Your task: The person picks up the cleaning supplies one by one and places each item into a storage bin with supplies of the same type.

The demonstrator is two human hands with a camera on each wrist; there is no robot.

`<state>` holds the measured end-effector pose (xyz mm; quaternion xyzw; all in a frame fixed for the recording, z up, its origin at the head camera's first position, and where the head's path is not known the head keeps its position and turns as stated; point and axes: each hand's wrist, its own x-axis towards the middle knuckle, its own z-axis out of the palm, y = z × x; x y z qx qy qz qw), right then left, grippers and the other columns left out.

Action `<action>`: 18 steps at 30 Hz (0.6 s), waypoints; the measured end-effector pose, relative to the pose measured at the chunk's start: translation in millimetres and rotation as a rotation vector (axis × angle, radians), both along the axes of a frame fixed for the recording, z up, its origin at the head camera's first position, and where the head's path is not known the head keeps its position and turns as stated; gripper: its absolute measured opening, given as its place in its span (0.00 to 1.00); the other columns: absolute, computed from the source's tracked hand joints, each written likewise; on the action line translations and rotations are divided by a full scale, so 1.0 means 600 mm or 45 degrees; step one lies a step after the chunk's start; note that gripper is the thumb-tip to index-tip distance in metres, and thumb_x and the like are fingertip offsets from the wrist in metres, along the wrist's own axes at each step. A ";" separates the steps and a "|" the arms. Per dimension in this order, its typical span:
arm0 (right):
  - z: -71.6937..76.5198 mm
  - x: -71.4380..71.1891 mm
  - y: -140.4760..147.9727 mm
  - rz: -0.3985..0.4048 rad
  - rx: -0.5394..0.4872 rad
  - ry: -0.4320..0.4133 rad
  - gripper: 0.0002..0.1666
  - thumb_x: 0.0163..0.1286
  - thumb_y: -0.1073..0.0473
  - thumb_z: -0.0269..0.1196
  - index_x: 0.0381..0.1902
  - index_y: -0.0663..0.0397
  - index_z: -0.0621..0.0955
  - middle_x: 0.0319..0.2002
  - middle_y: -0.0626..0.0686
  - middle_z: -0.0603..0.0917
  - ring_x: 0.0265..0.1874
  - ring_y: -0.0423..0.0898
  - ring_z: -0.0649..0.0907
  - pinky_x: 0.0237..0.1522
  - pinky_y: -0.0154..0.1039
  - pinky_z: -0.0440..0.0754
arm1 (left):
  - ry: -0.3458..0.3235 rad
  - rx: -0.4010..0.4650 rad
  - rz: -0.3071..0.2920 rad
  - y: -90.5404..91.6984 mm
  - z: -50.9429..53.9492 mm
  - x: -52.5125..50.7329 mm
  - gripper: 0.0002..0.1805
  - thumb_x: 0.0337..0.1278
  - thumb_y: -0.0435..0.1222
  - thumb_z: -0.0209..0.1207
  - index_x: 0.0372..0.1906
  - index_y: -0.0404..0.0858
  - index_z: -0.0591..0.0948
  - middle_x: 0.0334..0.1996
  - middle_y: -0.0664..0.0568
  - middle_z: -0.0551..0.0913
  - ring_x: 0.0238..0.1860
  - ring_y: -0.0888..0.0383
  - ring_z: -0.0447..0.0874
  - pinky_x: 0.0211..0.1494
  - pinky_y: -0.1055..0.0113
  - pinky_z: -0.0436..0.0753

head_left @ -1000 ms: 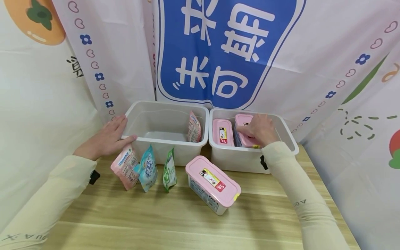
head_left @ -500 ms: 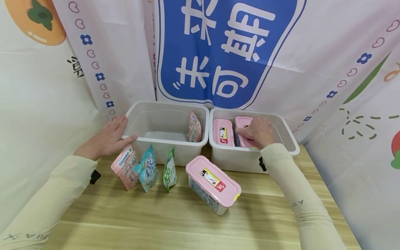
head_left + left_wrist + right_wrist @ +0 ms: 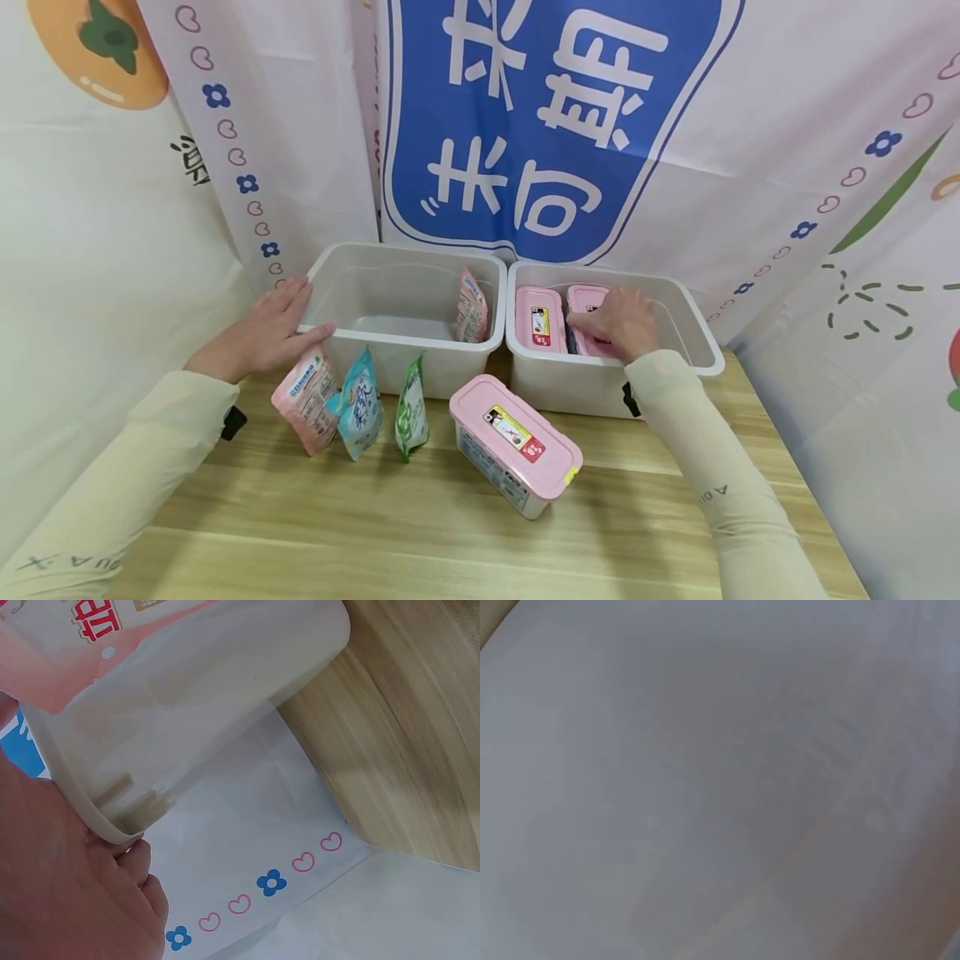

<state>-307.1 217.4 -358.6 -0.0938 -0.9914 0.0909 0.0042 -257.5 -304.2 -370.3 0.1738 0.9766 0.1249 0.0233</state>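
Note:
My left hand (image 3: pixel 262 333) grips the left corner of a grey plastic bin (image 3: pixel 442 362); in the left wrist view its fingers (image 3: pixel 135 862) curl under the bin's rim (image 3: pixel 75 799). My right hand (image 3: pixel 628 321) reaches into a second grey bin (image 3: pixel 570 390) and holds a plastic box with a pink lid (image 3: pixel 585 297), partly covered by the hand. Beside it in that bin stands a matching pink-lidded box (image 3: pixel 542 321). The right wrist view is blurred, mostly a pale grey surface.
A third pink-lidded box (image 3: pixel 517 442) sits at an angle on the wooden table (image 3: pixel 360 533). Pink (image 3: pixel 309 400), blue (image 3: pixel 362 408) and green (image 3: pixel 412 410) pouches stand before the left bin. Another pink pouch (image 3: pixel 471 308) is inside it. A printed cloth (image 3: pixel 330 142) hangs behind.
My right hand has lowered the pink-lidded box deeper into the right bin, level with the one beside it. My left hand keeps its place on the left bin. The head view has shifted slightly.

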 end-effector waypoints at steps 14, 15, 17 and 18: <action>-0.006 0.002 -0.003 -0.013 -0.036 -0.017 0.44 0.60 0.26 0.67 0.44 0.65 0.79 0.42 0.64 0.81 0.43 0.60 0.79 0.41 0.46 0.78 | 0.002 0.008 0.010 0.000 0.001 0.000 0.53 0.78 0.62 0.44 0.84 0.25 0.42 0.85 0.29 0.37 0.85 0.29 0.37 0.86 0.32 0.41; -0.007 0.001 -0.003 -0.014 -0.038 -0.020 0.44 0.60 0.26 0.67 0.45 0.65 0.79 0.42 0.64 0.81 0.43 0.60 0.80 0.41 0.46 0.78 | 0.003 0.006 0.009 0.000 0.001 0.000 0.53 0.78 0.62 0.44 0.84 0.25 0.42 0.85 0.29 0.37 0.85 0.29 0.37 0.86 0.32 0.41; -0.008 0.000 -0.004 -0.020 -0.047 -0.030 0.45 0.59 0.27 0.67 0.48 0.65 0.79 0.43 0.64 0.81 0.45 0.61 0.79 0.42 0.48 0.79 | -0.002 0.006 0.010 -0.001 0.002 0.001 0.53 0.78 0.62 0.44 0.84 0.25 0.42 0.85 0.29 0.37 0.85 0.29 0.37 0.86 0.32 0.41; -0.009 -0.001 -0.003 -0.021 -0.046 -0.034 0.46 0.59 0.27 0.67 0.50 0.65 0.79 0.44 0.65 0.81 0.45 0.62 0.79 0.44 0.48 0.80 | -0.003 0.004 0.011 -0.001 0.002 0.001 0.53 0.78 0.62 0.44 0.84 0.25 0.42 0.85 0.29 0.37 0.85 0.29 0.37 0.86 0.32 0.41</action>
